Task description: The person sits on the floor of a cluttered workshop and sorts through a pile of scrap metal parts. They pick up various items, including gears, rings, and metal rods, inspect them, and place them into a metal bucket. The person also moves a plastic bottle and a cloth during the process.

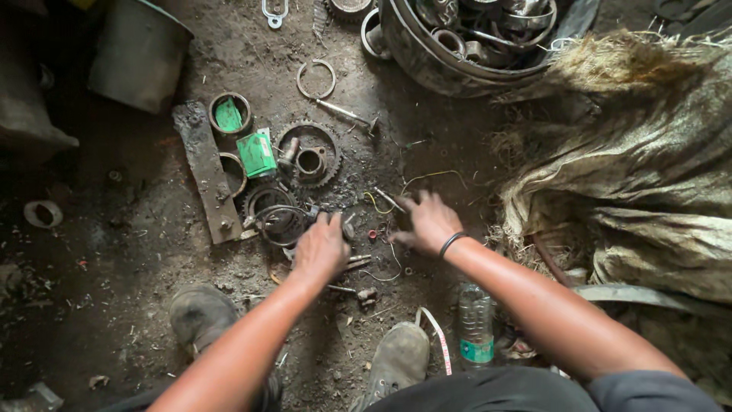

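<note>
I look down at a dirty workshop floor strewn with metal parts. My left hand (322, 246) rests knuckles up over small greasy pieces beside a dark round part wound with wire (276, 219); what its fingers grip is hidden. My right hand (428, 221), a black band on its wrist, is spread flat with fingers apart on the ground, touching small bits and a thin wire (385, 200). A toothed sprocket (308, 155) with a hub lies just beyond my left hand. Two small green boxes (256, 154) lie by metal rings (229, 114).
A flat rusty bar (204, 172) lies to the left. A big metal bowl of scrap parts (457, 46) sits at the top. Worn sacking (640, 160) fills the right. A plastic bottle (476, 323) stands by my shoes (396, 358). A grey bucket (137, 53) stands top left.
</note>
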